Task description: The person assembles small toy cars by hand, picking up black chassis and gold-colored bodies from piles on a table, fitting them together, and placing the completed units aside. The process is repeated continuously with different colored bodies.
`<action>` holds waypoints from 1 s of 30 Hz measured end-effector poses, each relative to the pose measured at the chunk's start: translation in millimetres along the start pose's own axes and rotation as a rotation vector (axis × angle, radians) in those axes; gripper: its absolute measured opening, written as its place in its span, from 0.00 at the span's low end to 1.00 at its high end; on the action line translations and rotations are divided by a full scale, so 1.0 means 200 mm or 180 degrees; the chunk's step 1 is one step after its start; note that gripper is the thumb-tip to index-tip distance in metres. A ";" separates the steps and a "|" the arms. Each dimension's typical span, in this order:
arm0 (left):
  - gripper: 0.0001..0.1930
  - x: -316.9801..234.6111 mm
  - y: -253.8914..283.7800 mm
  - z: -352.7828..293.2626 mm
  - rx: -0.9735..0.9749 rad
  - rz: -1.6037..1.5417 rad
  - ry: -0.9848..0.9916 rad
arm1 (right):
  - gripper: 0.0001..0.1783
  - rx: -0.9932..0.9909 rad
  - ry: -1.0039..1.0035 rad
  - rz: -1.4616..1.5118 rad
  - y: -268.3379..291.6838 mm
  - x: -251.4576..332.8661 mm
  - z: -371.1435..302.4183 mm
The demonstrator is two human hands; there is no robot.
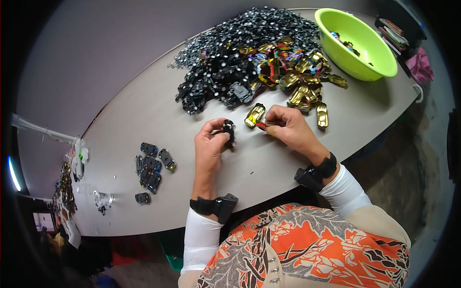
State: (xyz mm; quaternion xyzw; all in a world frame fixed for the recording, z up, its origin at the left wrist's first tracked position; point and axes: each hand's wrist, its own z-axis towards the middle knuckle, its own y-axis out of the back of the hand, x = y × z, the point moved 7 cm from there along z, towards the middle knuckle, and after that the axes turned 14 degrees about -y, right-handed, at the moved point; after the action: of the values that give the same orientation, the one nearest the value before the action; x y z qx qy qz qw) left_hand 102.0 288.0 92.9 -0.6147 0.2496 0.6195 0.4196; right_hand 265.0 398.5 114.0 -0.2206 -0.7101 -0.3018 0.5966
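L hand [207, 144] grips blk car part [229, 129]; R hand [289, 127], apart, pinches red bit [260, 126] (prob. shell) nr gold car [254, 115].

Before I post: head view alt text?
A person's left hand grips a black toy-car part; right hand pinches a partly hidden red piece beside a gold toy-car body. Beyond, heaped black parts and more gold bodies lie on the gray table near a lime-green basin.
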 end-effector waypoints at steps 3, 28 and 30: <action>0.14 0.07 -0.02 -0.03 0.0103 -0.1042 0.0350 | 0.06 0.0654 -0.0589 0.1089 -0.09 0.00 0.02; 0.11 0.09 -0.11 -0.07 0.0256 -0.1107 0.0646 | 0.16 -0.0371 0.0631 -0.0775 -0.17 0.09 -0.01; 0.11 0.10 -0.10 -0.07 0.0286 -0.1076 0.0648 | 0.16 -0.0087 0.0264 -0.0507 -0.18 0.06 0.00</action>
State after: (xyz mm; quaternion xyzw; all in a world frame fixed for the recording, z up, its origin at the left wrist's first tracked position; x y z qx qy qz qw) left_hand 129.0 290.4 76.3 -0.6879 0.2114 0.4632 0.5172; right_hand 237.6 372.0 119.5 -0.1588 -0.6959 -0.3669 0.5966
